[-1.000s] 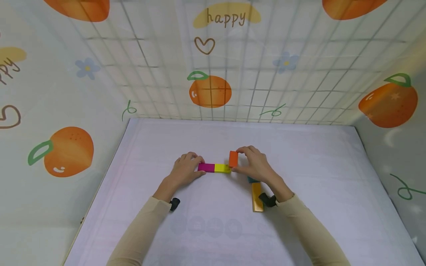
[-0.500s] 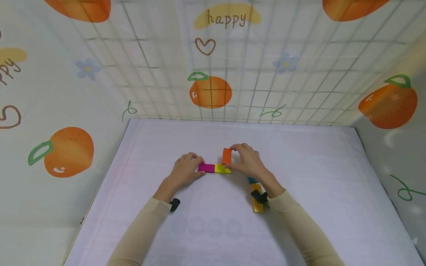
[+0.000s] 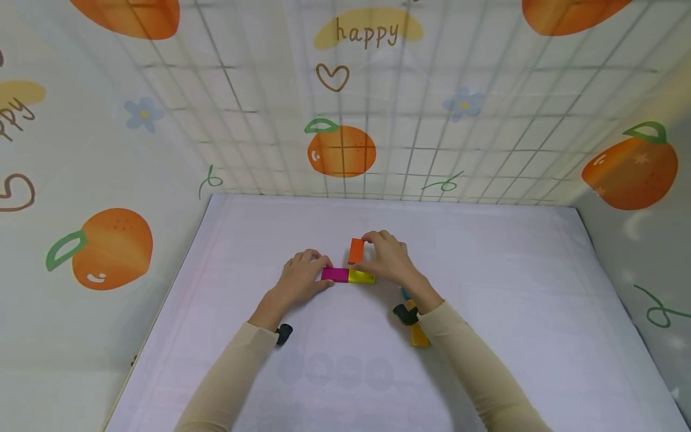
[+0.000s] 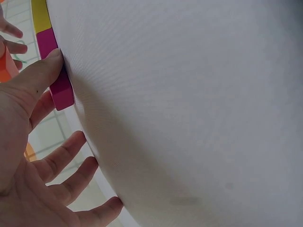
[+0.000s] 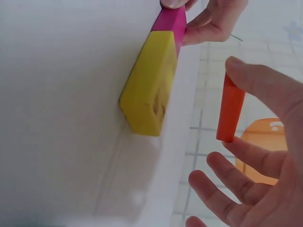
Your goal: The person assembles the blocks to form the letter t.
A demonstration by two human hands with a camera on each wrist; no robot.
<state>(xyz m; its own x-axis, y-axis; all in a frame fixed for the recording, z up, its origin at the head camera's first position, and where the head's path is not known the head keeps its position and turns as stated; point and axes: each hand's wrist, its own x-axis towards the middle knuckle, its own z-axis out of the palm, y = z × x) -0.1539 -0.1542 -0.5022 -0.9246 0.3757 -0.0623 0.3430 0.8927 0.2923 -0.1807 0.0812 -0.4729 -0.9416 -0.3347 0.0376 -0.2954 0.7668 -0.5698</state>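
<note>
My left hand [image 3: 299, 279] pinches a magenta block [image 3: 336, 275] at its left end, thumb on the near side and index finger behind, on the white tabletop. A yellow block [image 3: 361, 276] lies end to end with it, touching in the right wrist view. With thumb and index finger my right hand [image 3: 391, 259] holds an orange block [image 3: 356, 251] by its ends. That orange block [image 5: 230, 111] is up off the table, apart from the yellow one, and appears above the row in the head view. The other right fingers are spread.
Under the right wrist lie a blue block [image 3: 404, 293] and a golden-yellow block [image 3: 419, 338], both partly hidden by the arm and its black wrist mount [image 3: 406, 314]. A printed curtain [image 3: 399, 120] with grid lines stands behind the white table [image 3: 502, 270].
My right hand has moved left with the orange block, from beyond the yellow block's right end to above the joint between yellow and magenta. The left hand and the row stay put.
</note>
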